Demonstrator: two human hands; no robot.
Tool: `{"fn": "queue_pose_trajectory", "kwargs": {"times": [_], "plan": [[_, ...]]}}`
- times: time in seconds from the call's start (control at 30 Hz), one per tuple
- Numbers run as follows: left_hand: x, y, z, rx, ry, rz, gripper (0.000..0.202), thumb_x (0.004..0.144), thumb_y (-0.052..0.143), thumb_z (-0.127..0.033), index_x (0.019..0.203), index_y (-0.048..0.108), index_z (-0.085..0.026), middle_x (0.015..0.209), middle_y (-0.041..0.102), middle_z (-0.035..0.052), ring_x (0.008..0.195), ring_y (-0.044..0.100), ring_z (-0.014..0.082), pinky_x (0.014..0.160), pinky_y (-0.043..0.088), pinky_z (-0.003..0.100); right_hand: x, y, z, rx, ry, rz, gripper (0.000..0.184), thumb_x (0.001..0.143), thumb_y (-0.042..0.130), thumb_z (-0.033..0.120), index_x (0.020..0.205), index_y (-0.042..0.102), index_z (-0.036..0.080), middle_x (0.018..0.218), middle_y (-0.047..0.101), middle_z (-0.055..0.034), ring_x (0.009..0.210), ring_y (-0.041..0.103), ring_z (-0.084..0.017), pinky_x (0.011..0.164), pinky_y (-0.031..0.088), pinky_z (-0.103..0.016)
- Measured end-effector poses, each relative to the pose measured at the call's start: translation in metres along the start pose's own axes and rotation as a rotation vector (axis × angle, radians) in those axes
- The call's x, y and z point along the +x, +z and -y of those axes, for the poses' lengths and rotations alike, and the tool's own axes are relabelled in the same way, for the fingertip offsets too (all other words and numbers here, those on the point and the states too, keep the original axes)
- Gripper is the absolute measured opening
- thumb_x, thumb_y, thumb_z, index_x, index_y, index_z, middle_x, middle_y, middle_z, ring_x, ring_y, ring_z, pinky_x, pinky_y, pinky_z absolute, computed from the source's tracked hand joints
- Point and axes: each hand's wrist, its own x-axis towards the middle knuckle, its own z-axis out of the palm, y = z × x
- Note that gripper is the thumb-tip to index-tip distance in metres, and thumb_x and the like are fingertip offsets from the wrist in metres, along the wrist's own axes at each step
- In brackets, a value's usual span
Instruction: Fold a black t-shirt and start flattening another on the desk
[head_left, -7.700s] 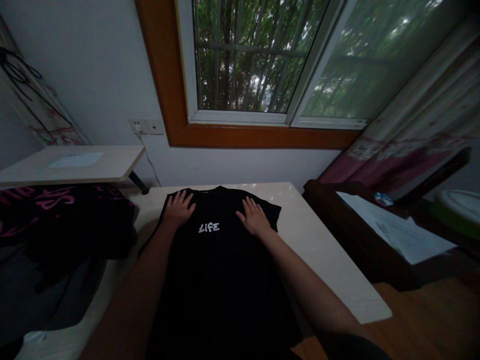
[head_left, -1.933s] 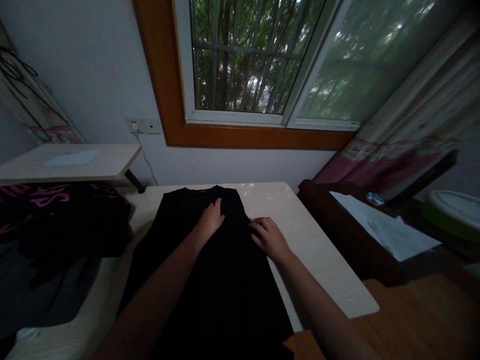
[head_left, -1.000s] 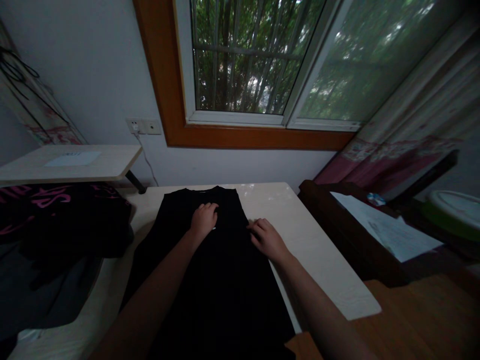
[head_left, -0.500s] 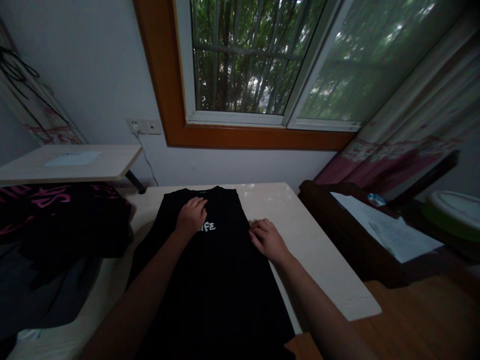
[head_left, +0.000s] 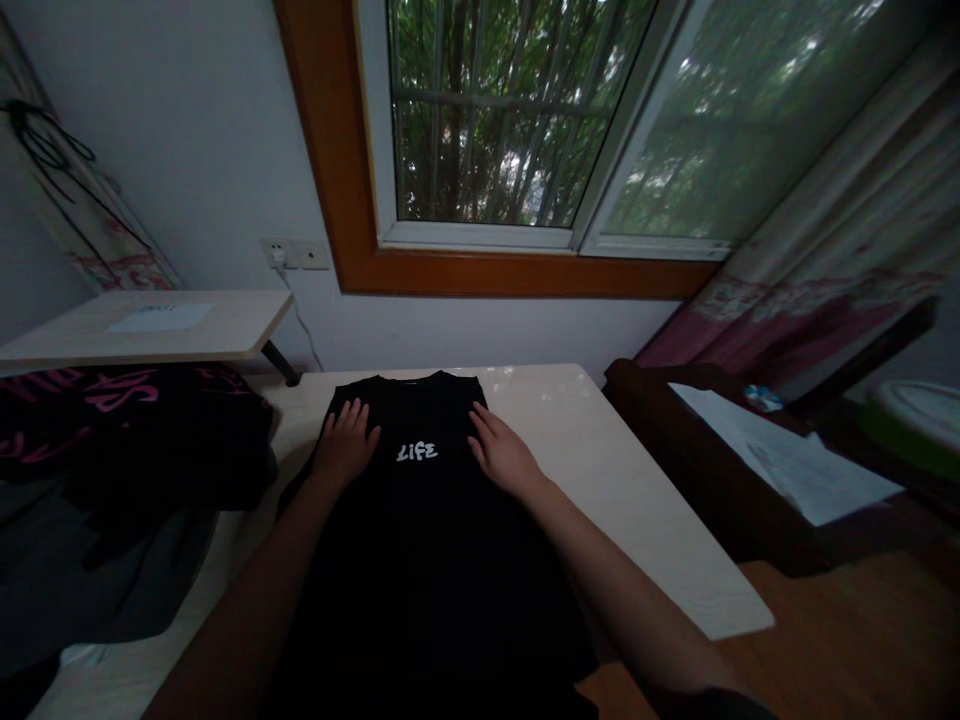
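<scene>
A black T-shirt [head_left: 427, 540] with the white word LIFE on its chest lies flat on a pale table [head_left: 637, 500], collar towards the window. Both sleeves are folded in, so the shirt makes a narrow strip. My left hand [head_left: 346, 443] lies flat and open on the shirt's upper left, left of the lettering. My right hand [head_left: 501, 455] rests flat and open on the upper right edge of the shirt, right of the lettering. Neither hand holds anything.
A heap of dark clothes with pink lettering [head_left: 127, 430] lies at the left, under a small side table [head_left: 150, 325]. A dark wooden desk with papers [head_left: 780, 450] stands at the right. Behind are a wall, a socket [head_left: 294, 254] and a window.
Since the earliest frame the right sleeve has been folded in. In the last second my left hand slid from the chest to the left side, uncovering the lettering, and my right hand flattened.
</scene>
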Motion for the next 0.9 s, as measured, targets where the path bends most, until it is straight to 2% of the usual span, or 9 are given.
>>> {"fn": "queue_pose_trajectory", "kwargs": {"times": [0.13,0.3,0.47,0.6,0.9], "plan": [[0.001,0.000,0.000,0.008,-0.002,0.010,0.066,0.102,0.025,-0.048,0.156,0.037,-0.010,0.166,0.028,0.0134,0.154,0.023,0.0288,0.124,0.020,0.052,0.039,0.021,0.011,-0.056,0.017,0.070,0.061,0.104,0.040,0.041,0.153,0.041,0.004,0.164,0.031,-0.0188,0.149,0.034,-0.028,0.125,0.028,-0.040],[0.000,0.001,0.000,0.002,-0.019,0.011,0.066,0.102,0.026,-0.050,0.156,0.036,-0.014,0.167,0.026,0.0115,0.155,0.021,0.0277,0.125,0.018,0.052,0.066,0.044,0.002,-0.099,0.111,0.173,0.073,0.103,0.038,0.054,0.154,0.038,0.002,0.165,0.025,-0.0203,0.154,0.023,-0.031,0.126,0.021,-0.042],[0.003,0.001,0.002,-0.009,-0.024,0.024,0.068,0.102,0.025,-0.052,0.157,0.035,-0.013,0.167,0.025,0.0112,0.155,0.020,0.0268,0.125,0.017,0.051,0.074,0.048,-0.017,-0.121,0.204,0.189,0.078,0.103,0.028,0.060,0.157,0.034,0.004,0.167,0.021,-0.0168,0.155,0.019,-0.028,0.127,0.016,-0.042],[0.010,0.003,0.008,-0.021,-0.049,0.042,0.067,0.101,0.026,-0.053,0.158,0.034,-0.017,0.167,0.024,0.0097,0.156,0.019,0.0259,0.125,0.018,0.050,0.079,0.046,-0.027,-0.121,0.264,0.216,0.080,0.103,0.024,0.062,0.158,0.030,0.005,0.168,0.018,-0.0151,0.156,0.015,-0.026,0.126,0.014,-0.042],[0.028,0.008,0.016,-0.002,-0.090,0.048,0.070,0.100,0.025,-0.054,0.158,0.034,-0.015,0.167,0.023,0.0107,0.156,0.019,0.0255,0.125,0.017,0.053,0.079,0.048,-0.032,-0.108,0.254,0.203,0.082,0.102,0.023,0.063,0.159,0.028,0.005,0.168,0.016,-0.0154,0.157,0.013,-0.026,0.126,0.014,-0.043]]}}
